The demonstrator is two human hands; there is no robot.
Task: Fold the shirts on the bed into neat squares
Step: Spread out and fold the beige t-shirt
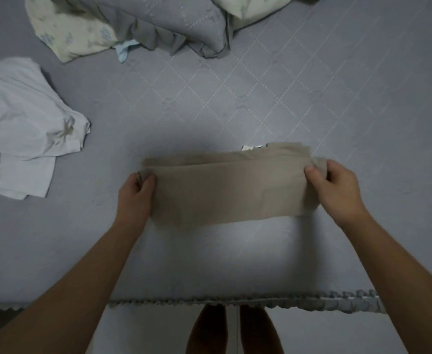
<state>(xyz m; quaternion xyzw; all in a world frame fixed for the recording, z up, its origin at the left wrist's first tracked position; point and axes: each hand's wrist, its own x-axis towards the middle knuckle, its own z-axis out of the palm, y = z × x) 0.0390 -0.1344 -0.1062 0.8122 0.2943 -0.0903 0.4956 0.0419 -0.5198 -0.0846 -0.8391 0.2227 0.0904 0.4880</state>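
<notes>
Beige shirt is pinched at both ends: left hand and right hand each curl their fingers round the fabric. It lies part-folded on the bed, apparently one fold remaining. White shirt, well apart, is still crumpled.

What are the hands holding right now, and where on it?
Both hold the beige shirt: left hand pinches its left end, right hand its right end.
</notes>
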